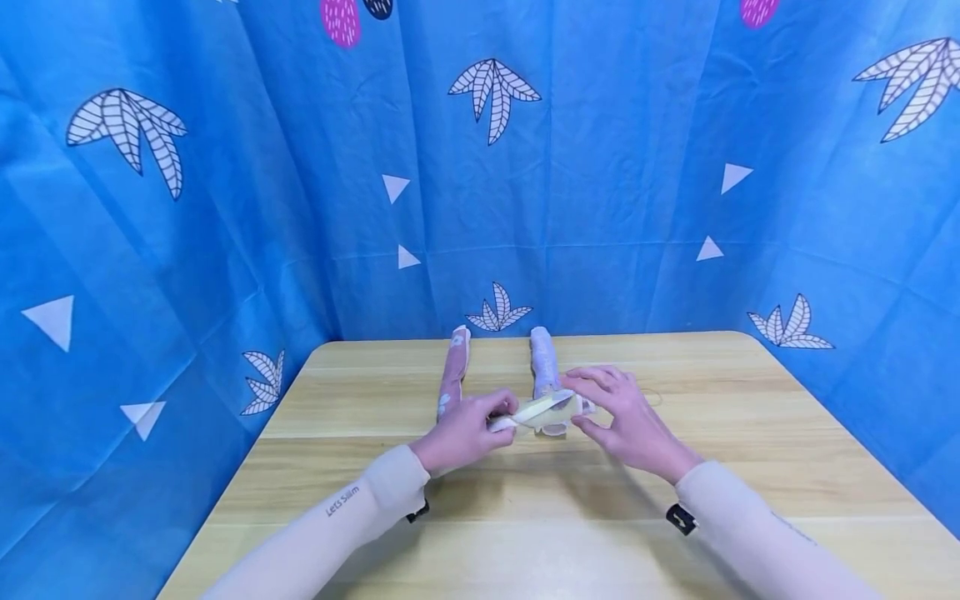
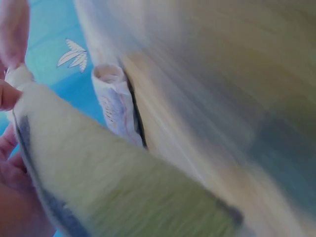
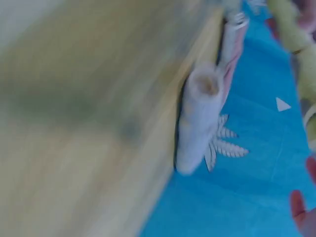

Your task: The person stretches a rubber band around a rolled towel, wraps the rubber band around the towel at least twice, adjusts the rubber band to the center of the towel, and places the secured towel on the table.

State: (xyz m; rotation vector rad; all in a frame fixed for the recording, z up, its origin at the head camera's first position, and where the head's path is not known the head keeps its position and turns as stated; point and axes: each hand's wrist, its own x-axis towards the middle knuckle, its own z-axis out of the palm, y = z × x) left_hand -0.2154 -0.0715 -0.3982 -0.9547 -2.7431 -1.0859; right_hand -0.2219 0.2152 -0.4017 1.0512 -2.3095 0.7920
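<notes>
The pale-yellow rolled cloth (image 1: pixel 538 409) is held above the wooden table (image 1: pixel 510 525), pinched at one end by the left hand (image 1: pixel 468 427) (presumably against unrolling), the other being flanked by the spread right hand (image 1: pixel 627 418).

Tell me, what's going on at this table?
A person is handling a loosely rolled pale-yellow fabric above the wooden table. The left hand grips one end; the right hand has its thumb and fingers parted around the other. A flower-patterned pink roll and a lavender roll lie apart on the table.
</notes>
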